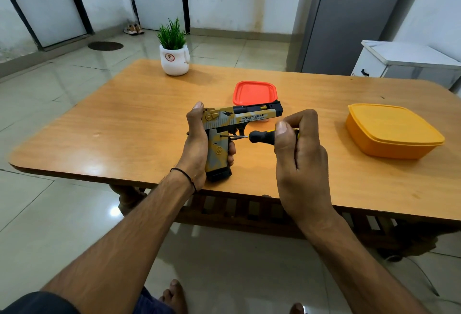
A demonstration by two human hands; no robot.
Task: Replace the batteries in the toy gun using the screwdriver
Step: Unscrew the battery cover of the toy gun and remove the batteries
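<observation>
1. Fingers (232, 149) of our left hand (197, 139) are curling round the grip of the toy gun (249, 114), with the thumb lying up along its rear end. We are holding it upright just above the table (99, 119), near the table's middle, with the muzzle pointing to 3 o'clock.
2. Our right hand (299, 154) is pinching the black handle of the screwdriver (264, 136) between thumb and curled fingers. It is lying level, with its thin shaft reaching toward 9 o'clock.
3. We are setting the tip against a small screw (221, 135) high on the side of the grip, just behind the trigger.
4. We are judging this to be the screw step on the battery cover. Since the cover is sitting in place, we cannot tell whether we are loosening or tightening it.
5. For the next move, we are needing the tip seated squarely in the screw head, steady inward pressure and small turns from the right hand. Meanwhile the left hand is bracing the grip so the gun is not twisting.
6. No batteries are showing. A red-lidded box (254, 92) is sitting just behind the gun at 12 o'clock, a closed yellow box (391, 130) well apart at 3 o'clock, and a potted plant (174, 60) at 11 o'clock by the far edge.
</observation>
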